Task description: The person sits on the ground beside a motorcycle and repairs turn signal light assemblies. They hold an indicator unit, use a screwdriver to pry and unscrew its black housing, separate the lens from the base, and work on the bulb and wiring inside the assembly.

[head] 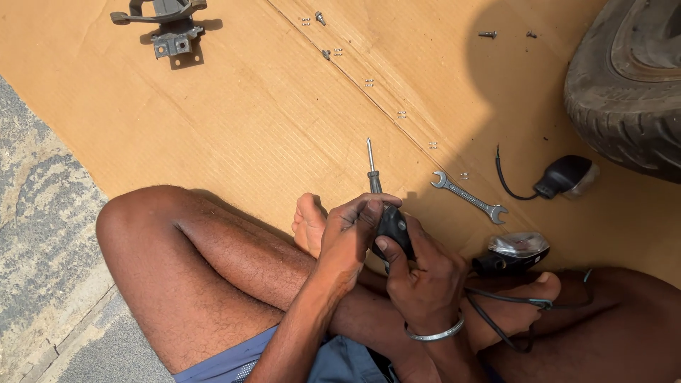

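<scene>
Left hand (349, 237) clamps the screwdriver (379, 206), shaft pointing far; right hand (420, 273) grips its black handle from the near side, over the crossed legs. Judgement: keep both wrists steady (spanner (469, 197) lies just right, lamp (566, 176) farther right).

A black screwdriver handle (392, 225), a silver spanner (469, 196), tan cardboard (248, 120) and a black tyre (624, 85) are seen.

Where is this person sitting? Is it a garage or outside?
Probably outside, at a makeshift roadside repair spot. The person sits in strong sun on flattened cardboard laid over rough pavement, beside a vehicle tyre. A spanner and loose screws lie around; both hands hold a screwdriver.
</scene>
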